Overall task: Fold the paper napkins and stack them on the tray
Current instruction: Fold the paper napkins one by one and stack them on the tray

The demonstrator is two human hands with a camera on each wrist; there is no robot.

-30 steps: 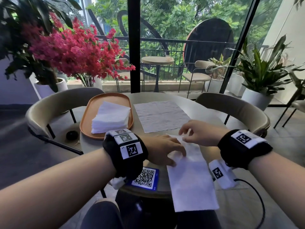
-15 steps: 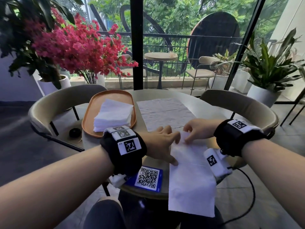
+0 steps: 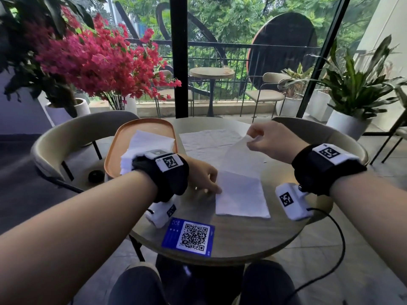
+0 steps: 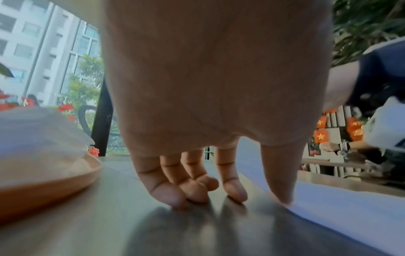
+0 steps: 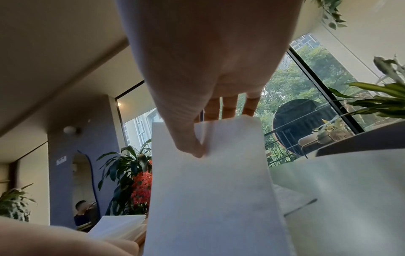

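Observation:
A long white paper napkin (image 3: 240, 194) (image 5: 210, 199) lies with its near half flat on the round table. My right hand (image 3: 256, 140) (image 5: 203, 147) pinches its far end between thumb and fingers and holds that end raised above the table. My left hand (image 3: 207, 183) (image 4: 219, 195) rests fingertips down on the table, and its thumb (image 4: 282, 190) presses the napkin's left edge. An orange oval tray (image 3: 116, 150) (image 4: 65, 183) at the left holds a pile of folded white napkins (image 3: 145, 144). Another unfolded napkin (image 3: 204, 139) lies flat at the table's far middle.
A blue QR card (image 3: 189, 236) lies near the table's front edge (image 3: 220, 260). Curved grey chairs stand at the left (image 3: 66, 137) and right (image 3: 308, 130) of the table. Potted plants and pink flowers (image 3: 99, 60) stand behind them.
My right hand has lifted the napkin's far end up and away from me, and the near end that hung over the table's front edge now lies on the table. My left hand stays at the napkin's left edge.

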